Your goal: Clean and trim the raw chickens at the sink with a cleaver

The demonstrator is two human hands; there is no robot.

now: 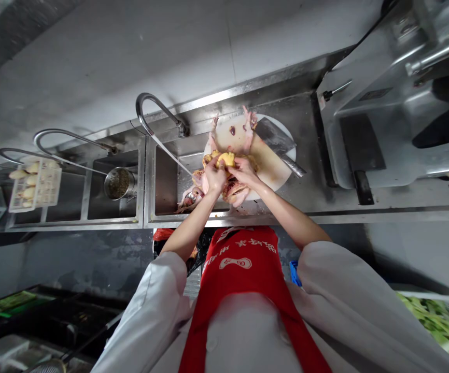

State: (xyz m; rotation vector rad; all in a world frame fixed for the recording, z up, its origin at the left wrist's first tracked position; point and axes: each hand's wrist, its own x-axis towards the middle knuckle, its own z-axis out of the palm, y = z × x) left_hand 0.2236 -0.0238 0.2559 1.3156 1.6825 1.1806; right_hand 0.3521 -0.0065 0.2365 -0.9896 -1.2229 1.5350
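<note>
A cut-open plucked bird [235, 192] lies on a round white cutting board [278, 178], its feet pointing toward the wall and its head end hanging over the sink side. My left hand [215, 177] and my right hand [243, 172] meet over the opened body. Between them is a lump of yellow fat [226, 158], with the fingers of both hands closed on it. Small dark red pieces [232, 130] lie on the board between the legs. To the right on the board rests a cleaver [275, 135], its handle sticking out past the rim.
Left of the board is a steel sink [166, 181] under a curved faucet [146, 111]. Farther left are a metal pot [118, 183] and a white basket [38, 186] of pale items. A second cleaver [360, 145] lies at the right. Leafy greens [438, 324] fill a crate at lower right.
</note>
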